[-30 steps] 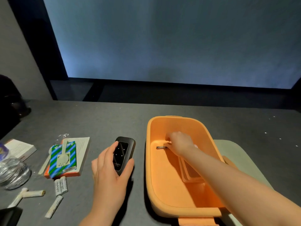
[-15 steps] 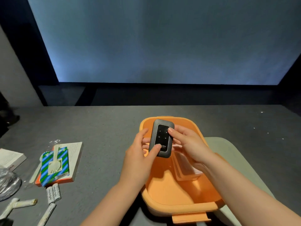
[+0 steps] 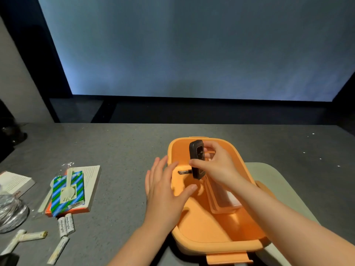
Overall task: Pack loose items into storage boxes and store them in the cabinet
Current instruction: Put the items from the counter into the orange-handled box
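Dark grey speckled table [image 3: 119, 150], big pale blue-lit panel on the far wall. On the table right of centre, an orange storage box [image 3: 217, 233], open, sitting partly on a pale green lid [image 3: 284, 189]. Right hand [image 3: 217, 166] pinches a small black device [image 3: 196, 159] on edge above the box's far end, thumb in front, fingers behind. Left hand [image 3: 163, 191] flat and relaxed, holding nothing, over the box's left rim. Inside the box: a small dark metal piece [image 3: 184, 172] and an orange inner tray [image 3: 222, 198] on the right. Left on the table: blue-green striped packet [image 3: 67, 191] on an orange-edged booklet [image 3: 90, 187], white batteries [image 3: 66, 225] reading "Heybright", more batteries [image 3: 28, 237] near left, a clear plastic wrap [image 3: 11, 214], a white paper pad [image 3: 15, 182] with unreadable print.
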`<state>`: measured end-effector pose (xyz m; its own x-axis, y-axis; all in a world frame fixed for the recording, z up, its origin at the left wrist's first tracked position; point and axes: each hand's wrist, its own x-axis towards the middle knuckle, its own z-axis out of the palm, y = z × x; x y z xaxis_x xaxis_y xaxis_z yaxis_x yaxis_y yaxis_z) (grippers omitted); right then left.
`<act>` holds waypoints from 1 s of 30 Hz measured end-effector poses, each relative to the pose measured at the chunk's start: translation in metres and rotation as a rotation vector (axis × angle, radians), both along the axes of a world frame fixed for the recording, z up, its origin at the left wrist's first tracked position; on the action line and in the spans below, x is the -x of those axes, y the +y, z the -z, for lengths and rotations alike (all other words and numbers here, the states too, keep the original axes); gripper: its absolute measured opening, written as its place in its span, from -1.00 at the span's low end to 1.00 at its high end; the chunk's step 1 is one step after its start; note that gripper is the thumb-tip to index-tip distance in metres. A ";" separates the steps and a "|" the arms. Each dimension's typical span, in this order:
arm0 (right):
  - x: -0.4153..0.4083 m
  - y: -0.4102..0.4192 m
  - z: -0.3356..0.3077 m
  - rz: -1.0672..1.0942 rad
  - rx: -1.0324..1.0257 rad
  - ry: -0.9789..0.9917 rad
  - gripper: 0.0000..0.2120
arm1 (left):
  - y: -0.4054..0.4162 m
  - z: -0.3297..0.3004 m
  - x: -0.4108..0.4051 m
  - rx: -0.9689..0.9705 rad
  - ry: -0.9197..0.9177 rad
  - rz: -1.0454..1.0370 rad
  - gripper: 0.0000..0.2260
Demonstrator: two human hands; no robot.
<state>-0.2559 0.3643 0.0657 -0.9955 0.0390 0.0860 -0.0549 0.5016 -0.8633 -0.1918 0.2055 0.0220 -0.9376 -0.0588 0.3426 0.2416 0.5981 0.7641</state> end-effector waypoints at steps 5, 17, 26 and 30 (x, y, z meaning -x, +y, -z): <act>0.033 0.010 0.015 -0.180 -0.348 0.033 -0.29 | -0.006 0.006 -0.005 -0.086 -0.210 0.015 -0.26; 0.052 -0.003 0.064 -0.361 -0.961 0.076 -0.62 | -0.006 0.008 -0.005 -0.164 -0.265 0.002 -0.35; 0.045 -0.006 0.069 -0.246 -1.203 0.058 -0.78 | -0.006 0.005 -0.006 -0.202 -0.280 0.008 -0.35; 0.045 -0.007 0.069 -0.191 -1.274 0.048 -0.80 | -0.006 0.003 -0.007 -0.195 -0.285 0.007 -0.35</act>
<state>-0.3008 0.3575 -0.0029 -0.9711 -0.2386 -0.0073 -0.2343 0.9468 0.2206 -0.1849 0.1998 0.0190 -0.9946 -0.0911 0.0499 0.0055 0.4331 0.9013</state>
